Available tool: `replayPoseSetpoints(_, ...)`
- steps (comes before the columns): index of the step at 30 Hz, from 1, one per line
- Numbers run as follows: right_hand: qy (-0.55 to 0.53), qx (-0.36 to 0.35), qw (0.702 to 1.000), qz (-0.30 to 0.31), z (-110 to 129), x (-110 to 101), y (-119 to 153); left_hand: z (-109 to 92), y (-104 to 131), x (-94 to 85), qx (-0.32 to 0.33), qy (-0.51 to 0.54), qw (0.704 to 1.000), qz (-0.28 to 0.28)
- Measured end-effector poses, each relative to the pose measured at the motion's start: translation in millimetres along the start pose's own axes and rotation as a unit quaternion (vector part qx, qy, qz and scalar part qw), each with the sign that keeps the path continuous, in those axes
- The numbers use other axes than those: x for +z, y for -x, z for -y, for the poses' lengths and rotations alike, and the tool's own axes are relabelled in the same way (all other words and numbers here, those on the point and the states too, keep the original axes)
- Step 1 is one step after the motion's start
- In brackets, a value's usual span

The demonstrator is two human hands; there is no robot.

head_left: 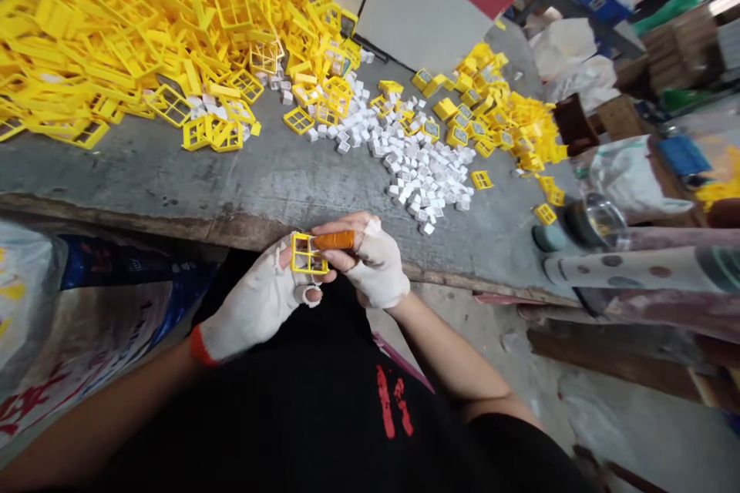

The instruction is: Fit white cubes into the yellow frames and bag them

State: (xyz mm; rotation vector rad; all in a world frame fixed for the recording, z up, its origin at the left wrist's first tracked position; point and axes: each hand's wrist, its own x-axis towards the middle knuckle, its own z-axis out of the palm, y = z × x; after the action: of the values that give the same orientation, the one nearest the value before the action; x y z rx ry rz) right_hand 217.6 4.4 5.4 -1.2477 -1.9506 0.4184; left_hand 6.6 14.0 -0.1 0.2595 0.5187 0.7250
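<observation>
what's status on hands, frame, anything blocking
Left hand holding yellow window frame. Right hand at its side, orange-wrapped finger covering one corner. White blocks beyond, apart from hands.

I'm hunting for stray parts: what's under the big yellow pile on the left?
Near its front edge, a few white pieces and the grey tabletop show. Whatever lies deeper is covered by the yellow pile itself.

Single head-worn view, facing forward and down, close above the black shirt (277, 400), workbench (144, 177) farther off
</observation>
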Motion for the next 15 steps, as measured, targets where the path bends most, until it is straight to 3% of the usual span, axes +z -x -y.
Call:
replayPoseSetpoints(4,0.001,-0.041,0.999,-0.027,0,4,-8,-7,0,-1.4,0.017,0.006,1.0,0.0)
replayPoseSetpoints(7,0.021,-0.049,0.996,0.069,-10,-5,-20,-14,-1,-4.6,0.042,-0.002,0.999,-0.022)
replayPoseSetpoints(8,0.036,-0.032,0.995,0.087,-18,-10,-28,-16,-2,-5.8,0.05,-0.007,0.998,-0.033)
replayPoseSetpoints(10,0.107,0.049,0.991,0.066,-39,-21,-49,-20,-4,-7.2,0.07,-0.024,0.996,-0.053)
replayPoseSetpoints(13,0.268,0.194,0.943,0.027,-77,-28,-91,-25,-7,-6.4,0.108,-0.049,0.99,-0.079)
replayPoseSetpoints(15,0.329,0.216,0.917,0.06,-97,-24,-116,-27,-9,-5.0,0.13,-0.062,0.985,-0.095)
